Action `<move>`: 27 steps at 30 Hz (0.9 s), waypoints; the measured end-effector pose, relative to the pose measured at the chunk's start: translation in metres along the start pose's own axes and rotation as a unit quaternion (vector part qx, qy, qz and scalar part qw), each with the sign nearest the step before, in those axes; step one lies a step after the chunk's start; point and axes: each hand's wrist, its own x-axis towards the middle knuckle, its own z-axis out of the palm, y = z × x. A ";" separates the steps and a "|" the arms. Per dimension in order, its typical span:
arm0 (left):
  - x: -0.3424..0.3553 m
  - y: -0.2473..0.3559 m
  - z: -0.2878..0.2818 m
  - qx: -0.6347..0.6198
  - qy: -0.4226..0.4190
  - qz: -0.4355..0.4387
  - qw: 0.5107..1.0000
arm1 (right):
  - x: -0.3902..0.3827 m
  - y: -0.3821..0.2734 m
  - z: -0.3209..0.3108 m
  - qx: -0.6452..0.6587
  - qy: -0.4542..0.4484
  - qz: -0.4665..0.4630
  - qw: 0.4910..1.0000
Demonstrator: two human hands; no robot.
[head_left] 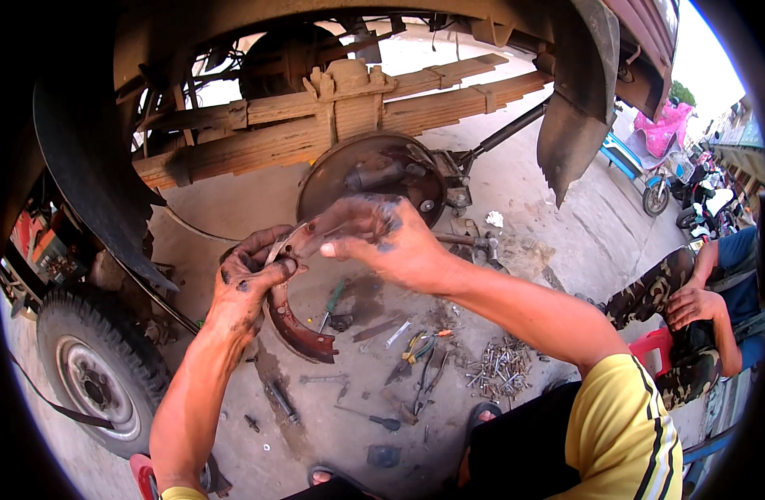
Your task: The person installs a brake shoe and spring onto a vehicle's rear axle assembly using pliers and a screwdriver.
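Observation:
My left hand (247,275), its fingers blackened with grease, is closed around the upper part of a rusty curved brake shoe (301,335). The shoe's lower end hangs free over the ground, and holes show along its upper part. My right hand (387,240) reaches across from the right, its thumb and fingers closed at the shoe's upper end; its fingertips are partly hidden. Just beyond both hands is a round, dark brake backing plate (324,179), mounted below the truck's rusty leaf springs (257,150).
Below the shoe lie a green-handled screwdriver (332,302), pliers (432,375), a wrench (324,379) and a pile of bolts (501,368). A wheel (99,387) stands at left. A person in camouflage trousers (649,292) sits at right. A mudguard (576,133) hangs above.

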 end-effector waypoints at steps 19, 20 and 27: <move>-0.007 0.009 0.001 0.012 -0.011 -0.013 1.000 | -0.007 0.009 0.007 -0.104 0.079 -0.075 0.989; -0.007 0.009 0.000 0.011 -0.011 -0.010 1.000 | -0.007 0.009 0.008 -0.122 0.083 -0.068 0.987; -0.009 0.012 0.007 0.000 -0.008 0.009 1.000 | -0.007 0.003 0.012 -0.240 0.090 -0.152 0.954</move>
